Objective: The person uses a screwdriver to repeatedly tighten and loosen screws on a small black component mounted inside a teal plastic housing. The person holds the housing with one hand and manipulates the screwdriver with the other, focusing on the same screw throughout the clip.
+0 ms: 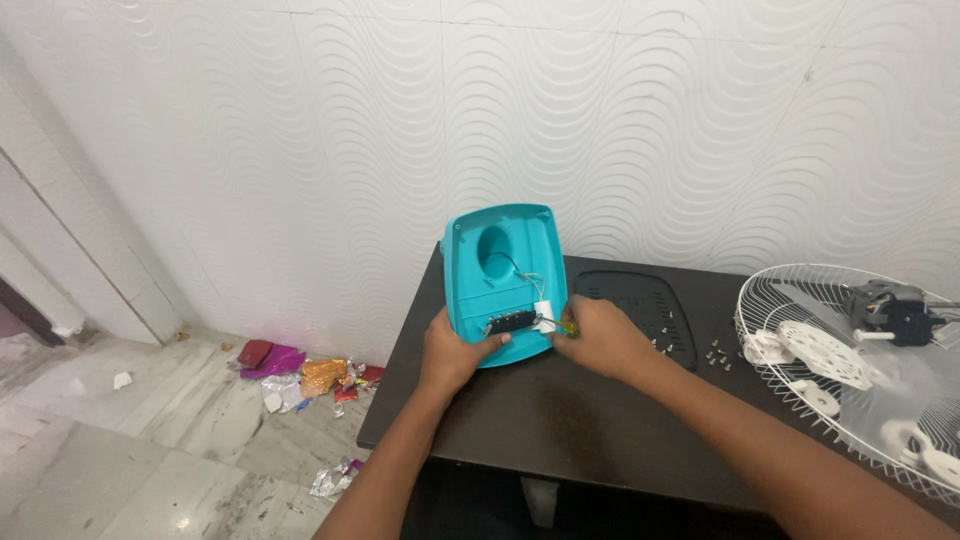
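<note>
Your left hand [452,352] is clamped on the lower left edge of the teal fan base housing [503,280], tilted up on the dark surface [560,420]. Your right hand [600,340] is closed round what looks like a yellow-green screwdriver [566,327], tip at the switch board [512,322] inside. Beyond: black cover plate [640,305], loose screws [718,352], white fan grille [850,370] with motor [895,310].

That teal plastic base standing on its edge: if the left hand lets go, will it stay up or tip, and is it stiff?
The teal base stands tilted on its lower edge, steadied by the left hand, so it would probably tip if released. It looks like a hollow moulded shell: likely stiff and light. Thin wires inside could snag while the right hand works with a tool.
</note>
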